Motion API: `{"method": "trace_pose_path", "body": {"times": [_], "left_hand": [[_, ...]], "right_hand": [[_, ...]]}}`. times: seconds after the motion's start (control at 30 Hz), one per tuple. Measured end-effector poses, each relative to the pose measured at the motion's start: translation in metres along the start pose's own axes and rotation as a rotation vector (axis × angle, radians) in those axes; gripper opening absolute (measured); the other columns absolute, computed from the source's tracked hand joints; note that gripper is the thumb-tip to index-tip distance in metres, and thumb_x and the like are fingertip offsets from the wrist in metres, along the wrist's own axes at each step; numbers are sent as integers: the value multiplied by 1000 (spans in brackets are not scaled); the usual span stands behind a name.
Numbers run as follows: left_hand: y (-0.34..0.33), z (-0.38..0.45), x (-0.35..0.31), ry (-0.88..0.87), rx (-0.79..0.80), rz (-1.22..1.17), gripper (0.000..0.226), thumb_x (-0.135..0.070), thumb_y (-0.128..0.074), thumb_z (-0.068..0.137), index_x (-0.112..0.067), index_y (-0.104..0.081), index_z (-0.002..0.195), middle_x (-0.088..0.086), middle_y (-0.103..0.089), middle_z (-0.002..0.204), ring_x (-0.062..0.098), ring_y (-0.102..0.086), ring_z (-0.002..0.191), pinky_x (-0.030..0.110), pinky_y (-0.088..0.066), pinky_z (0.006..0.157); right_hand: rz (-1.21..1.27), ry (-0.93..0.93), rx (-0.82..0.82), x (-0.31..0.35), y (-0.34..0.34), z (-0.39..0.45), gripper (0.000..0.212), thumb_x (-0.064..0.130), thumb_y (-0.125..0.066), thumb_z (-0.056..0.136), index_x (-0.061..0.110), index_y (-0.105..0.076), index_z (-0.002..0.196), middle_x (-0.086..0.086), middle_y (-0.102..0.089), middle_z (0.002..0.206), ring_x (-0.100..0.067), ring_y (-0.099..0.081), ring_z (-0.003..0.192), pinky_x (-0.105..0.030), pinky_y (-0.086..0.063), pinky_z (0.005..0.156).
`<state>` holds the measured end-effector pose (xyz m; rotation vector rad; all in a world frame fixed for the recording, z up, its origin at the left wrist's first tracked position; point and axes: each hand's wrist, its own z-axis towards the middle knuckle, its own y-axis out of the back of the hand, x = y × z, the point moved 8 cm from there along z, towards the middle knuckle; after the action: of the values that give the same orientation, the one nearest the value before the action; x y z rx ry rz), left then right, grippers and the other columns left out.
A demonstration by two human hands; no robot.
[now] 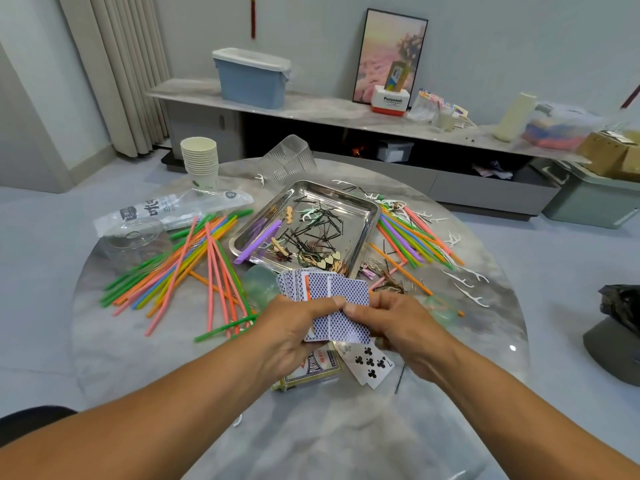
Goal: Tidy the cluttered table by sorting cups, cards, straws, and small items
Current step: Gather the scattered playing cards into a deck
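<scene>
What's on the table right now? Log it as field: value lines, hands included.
left hand: grips the cards, backs up, fanned
right hand: grips the same cards
card box: on the table, under the hands
loose cards: face up beside the box
tray: holds hairpins, a purple straw, small items
straws: scattered left and right of the tray
paper cups: one stack, far left

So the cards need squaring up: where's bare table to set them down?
Bare table lies nearest you, below the card box, between the forearms. Crowded: straws left, tray ahead, straws and picks right.
</scene>
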<state>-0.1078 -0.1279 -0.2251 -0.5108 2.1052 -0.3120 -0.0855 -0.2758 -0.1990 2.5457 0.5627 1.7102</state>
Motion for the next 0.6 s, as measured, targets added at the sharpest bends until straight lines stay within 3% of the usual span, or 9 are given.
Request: {"method": "trace_pose_path", "body": {"times": [0.17,0.27,0.33,0.4,0.5,0.6], "left_hand": [[0,1,3,5,-4,-29,29,1,-74,84,-1,-68,113,17,-76,98,35,-75,91,49,-59,84],[4,2,0,-10,-41,-16,29,3,-74,84,0,-68,112,18,-76,97,35,-75,88,47,-61,76],[10,4,0,-10,-84,-27,31,3,-74,83,2,-67,113,20,-76,95,36,-75,86,52,-60,80],[14,4,-1,-10,-113,-49,31,4,-75,82,4,-67,112,21,-76,93,35,-75,82,51,-61,73],[14,3,-5,-5,-98,-80,32,3,-76,82,4,-66,112,22,-75,95,37,-75,83,53,-61,71],[8,0,-9,-12,-47,-90,31,1,-75,84,1,-66,113,22,-75,98,38,-74,89,58,-59,81]], "right_hand": [[53,-64,42,-7,7,7,20,32,-66,97,15,-76,105,-3,-79,97,-10,-63,74,-22,-48,65],[106,-76,-3,-8,11,6,25,33,-61,101,11,-74,100,-1,-77,92,-10,-62,73,-23,-46,64],[171,28,-89,0,20,8,24,30,-61,101,10,-74,103,-2,-77,94,-14,-67,79,-23,-48,65],[226,197,-168,17,31,6,14,18,-62,100,14,-75,102,0,-78,95,-13,-70,82,-22,-50,66],[81,400,-163,36,34,1,32,-10,-63,91,17,-79,98,13,-73,106,2,-67,92,-14,-52,72],[43,336,-33,28,13,1,35,-18,-59,90,7,-79,106,19,-59,124,14,-64,99,-13,-55,77]]}}
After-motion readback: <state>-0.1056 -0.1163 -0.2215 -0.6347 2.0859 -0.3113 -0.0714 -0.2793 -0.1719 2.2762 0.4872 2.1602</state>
